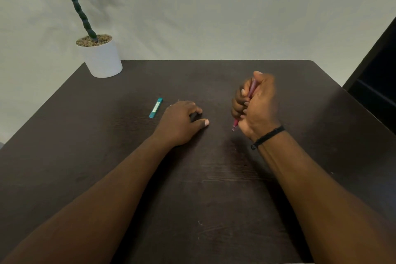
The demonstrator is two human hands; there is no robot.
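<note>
My right hand (256,105) is raised a little above the dark wooden table (214,188), right of centre, with its fingers curled round a pink mechanical pencil (251,89). The pencil's tip points down toward me, just over the table. The hand is blurred. My left hand (181,123) rests palm down on the table near the middle, fingers loosely bent, thumb stretched to the right; whether anything lies under its fingers is hidden. A small teal lead case (156,108) lies flat on the table just left of my left hand, apart from it.
A white pot (102,60) with pebbles and a green plant stands at the table's back left corner. A dark piece of furniture (377,83) stands beyond the right edge. A pale wall lies behind the table.
</note>
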